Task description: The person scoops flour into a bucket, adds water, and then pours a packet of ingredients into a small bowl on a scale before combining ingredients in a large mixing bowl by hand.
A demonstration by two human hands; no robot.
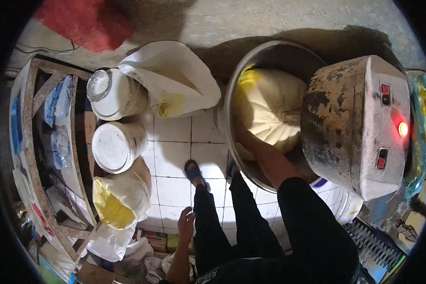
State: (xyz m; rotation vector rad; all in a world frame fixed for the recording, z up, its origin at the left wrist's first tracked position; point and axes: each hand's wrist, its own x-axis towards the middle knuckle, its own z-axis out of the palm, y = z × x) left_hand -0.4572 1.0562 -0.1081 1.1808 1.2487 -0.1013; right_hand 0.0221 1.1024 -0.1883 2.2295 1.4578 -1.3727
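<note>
A large round metal mixing bowl (228, 102) stands on the right, holding a big mass of pale dough (274, 102) with folds drawn toward the mixer's shaft. Bright yellow patches show on the dough's far left part. My right arm reaches over the near rim, and my right hand (242, 137) is inside the bowl at the dough's left side. Shadow hides its fingers, so their grip is unclear. Beside my left leg hangs my left hand (186, 224), holding nothing, its fingers loosely bent and apart. The worn mixer housing (333, 118) overhangs the bowl's right side.
A control panel (386, 128) with red switches and a lit red lamp faces right. Left of the bowl are an open white sack (175, 71), two lidded white buckets (112, 146) and a bag of yellow powder (113, 206). A wooden rack (31, 142) lines the far left.
</note>
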